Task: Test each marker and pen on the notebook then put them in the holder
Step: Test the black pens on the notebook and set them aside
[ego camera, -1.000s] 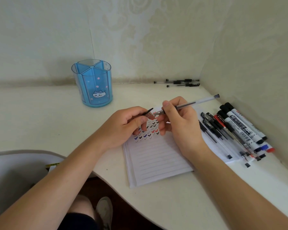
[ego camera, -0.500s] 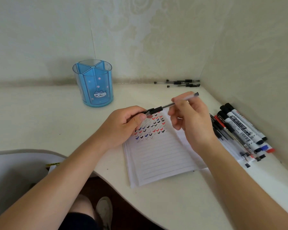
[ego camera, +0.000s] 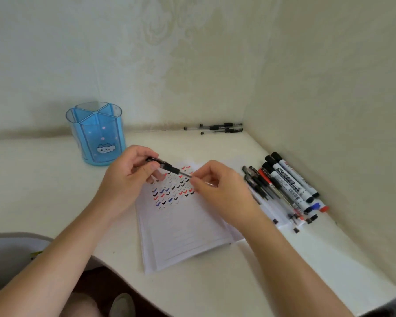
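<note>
Double grip; pen (ego camera: 169, 168) crosswise, cap (ego camera: 160, 164) leftward

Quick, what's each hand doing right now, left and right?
Left hand: closed, pinching the black end of the gel pen.
Right hand: closed, pinching the same pen's clear barrel.
</note>
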